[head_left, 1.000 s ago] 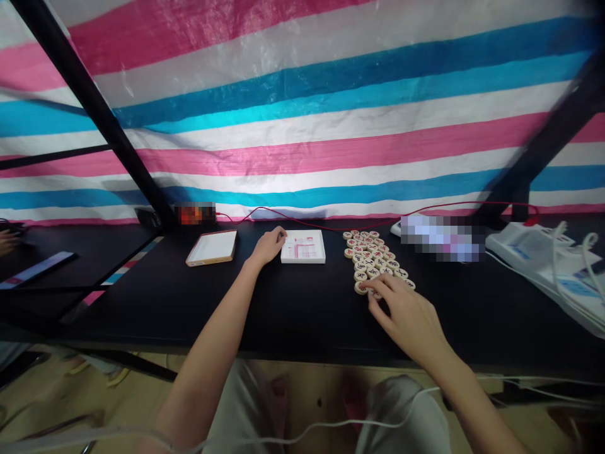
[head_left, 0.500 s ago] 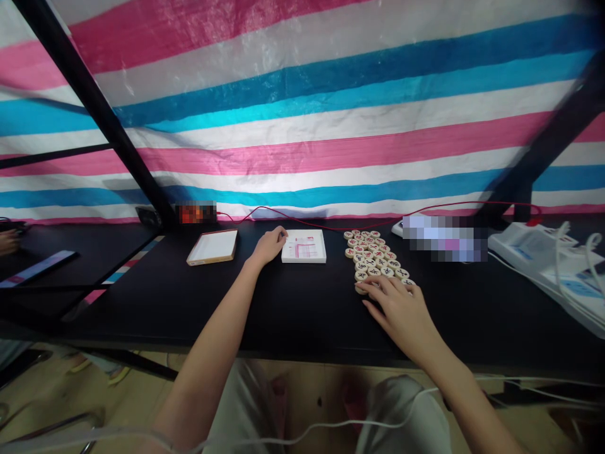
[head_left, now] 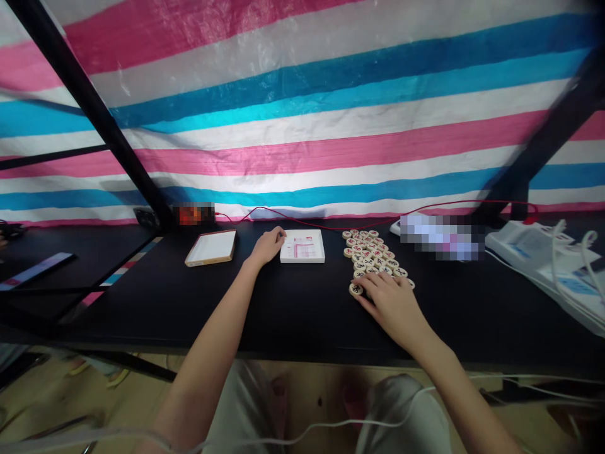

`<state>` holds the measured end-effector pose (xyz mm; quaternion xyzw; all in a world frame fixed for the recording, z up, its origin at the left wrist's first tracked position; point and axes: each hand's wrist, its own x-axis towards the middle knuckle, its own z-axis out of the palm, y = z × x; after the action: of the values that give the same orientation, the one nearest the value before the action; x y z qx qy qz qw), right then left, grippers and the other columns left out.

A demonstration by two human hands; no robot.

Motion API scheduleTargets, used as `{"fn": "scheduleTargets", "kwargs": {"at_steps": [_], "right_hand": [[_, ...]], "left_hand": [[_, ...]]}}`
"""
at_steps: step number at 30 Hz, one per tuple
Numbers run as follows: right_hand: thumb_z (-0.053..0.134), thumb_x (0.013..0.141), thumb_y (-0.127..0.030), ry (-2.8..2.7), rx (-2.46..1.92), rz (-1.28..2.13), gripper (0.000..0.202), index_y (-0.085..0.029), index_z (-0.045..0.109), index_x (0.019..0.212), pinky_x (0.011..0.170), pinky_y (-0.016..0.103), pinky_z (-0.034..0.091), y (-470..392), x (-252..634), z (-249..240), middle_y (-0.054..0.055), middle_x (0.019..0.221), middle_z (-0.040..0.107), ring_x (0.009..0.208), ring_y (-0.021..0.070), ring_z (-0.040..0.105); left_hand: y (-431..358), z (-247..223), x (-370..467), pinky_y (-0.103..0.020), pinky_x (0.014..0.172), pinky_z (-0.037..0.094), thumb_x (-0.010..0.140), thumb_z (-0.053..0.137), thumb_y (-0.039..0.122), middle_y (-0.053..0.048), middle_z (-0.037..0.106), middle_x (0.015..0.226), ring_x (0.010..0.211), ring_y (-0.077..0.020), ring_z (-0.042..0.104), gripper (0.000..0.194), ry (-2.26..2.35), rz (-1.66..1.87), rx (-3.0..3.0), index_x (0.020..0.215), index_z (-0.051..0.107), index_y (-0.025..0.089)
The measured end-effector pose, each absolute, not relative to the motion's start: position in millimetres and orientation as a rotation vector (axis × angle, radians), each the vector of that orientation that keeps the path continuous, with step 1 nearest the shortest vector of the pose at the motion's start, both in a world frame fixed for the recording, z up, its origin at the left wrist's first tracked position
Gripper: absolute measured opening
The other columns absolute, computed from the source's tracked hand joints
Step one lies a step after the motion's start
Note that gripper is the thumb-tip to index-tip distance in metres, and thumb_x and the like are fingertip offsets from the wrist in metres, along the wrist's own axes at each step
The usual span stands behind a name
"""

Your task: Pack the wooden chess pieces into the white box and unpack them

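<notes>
My left hand (head_left: 270,246) rests at the left side of a shallow white box (head_left: 324,247), its bent fingers closed at the upper left rim. Inside the box lies a sheet with pink and red printing (head_left: 302,246). Over the near end of a cluster of round Chinese chess pieces (head_left: 373,255), my right hand (head_left: 390,302) reaches with fingers together. Its thumb and index finger close on a piece with a black character (head_left: 355,289) at the near left corner. Red characters mark the farther pieces, black ones the nearer. My right hand hides part of the nearest rows.
A box lid with a white inside (head_left: 211,247) lies left of my left hand. Farther right are a blurred-out item (head_left: 439,238) and white power strips (head_left: 543,265) with cables. A red cable (head_left: 307,221) runs along the back. A black post (head_left: 106,126) rises at left.
My right thumb has moved in to the near left Chinese chess piece, which has shifted slightly left and shows more of its face. My left hand stays at the box.
</notes>
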<state>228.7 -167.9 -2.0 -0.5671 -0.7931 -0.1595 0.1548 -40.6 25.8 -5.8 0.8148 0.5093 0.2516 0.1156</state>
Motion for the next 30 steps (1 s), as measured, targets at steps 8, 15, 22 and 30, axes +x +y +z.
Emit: {"fn": "scheduleTargets", "kwargs": {"at_steps": [8,15,22,30], "right_hand": [[0.047,0.086,-0.033,-2.181,-1.495,-0.276,0.016,-0.021,0.056,0.092,0.076,0.032,0.03,-154.0,213.7,38.5,0.005,0.1,0.062,0.092,0.0197,0.055],[0.049,0.086,-0.033,-2.138,-1.44,-0.173,0.017,-0.021,0.057,0.096,0.076,0.033,0.025,-80.5,159.5,55.5,0.004,0.099,0.064,0.091,0.0201,0.055],[0.05,0.083,-0.03,-2.251,-1.545,-0.142,0.018,-0.019,0.058,0.096,0.075,0.035,0.023,-30.5,119.6,21.3,0.006,0.098,0.065,0.09,0.0224,0.055],[0.051,0.081,-0.029,-2.253,-1.574,-0.05,0.02,-0.02,0.059,0.096,0.077,0.035,0.024,-28.0,114.9,6.4,0.006,0.098,0.065,0.093,0.0229,0.054]], "left_hand": [[26.1,-6.2,-39.5,-0.025,0.058,0.035,0.083,0.042,0.023,-0.002,0.059,0.07,0.065,-0.0162,0.055,0.018,1.516,0.723,2.397,0.094,0.056,0.02],[27.2,-7.0,-39.3,-0.025,0.058,0.035,0.083,0.044,0.024,-0.001,0.06,0.071,0.067,-0.0171,0.056,0.019,1.606,0.754,2.37,0.099,0.052,0.022],[26.5,-3.2,-41.5,-0.026,0.06,0.036,0.084,0.043,0.026,-0.002,0.061,0.073,0.068,-0.0178,0.059,0.018,1.645,0.761,2.339,0.101,0.05,0.021],[22.4,-0.9,-39.9,-0.026,0.064,0.039,0.085,0.042,0.03,-0.002,0.063,0.077,0.074,-0.0188,0.06,0.022,1.725,0.624,2.312,0.104,0.049,0.022]]}}
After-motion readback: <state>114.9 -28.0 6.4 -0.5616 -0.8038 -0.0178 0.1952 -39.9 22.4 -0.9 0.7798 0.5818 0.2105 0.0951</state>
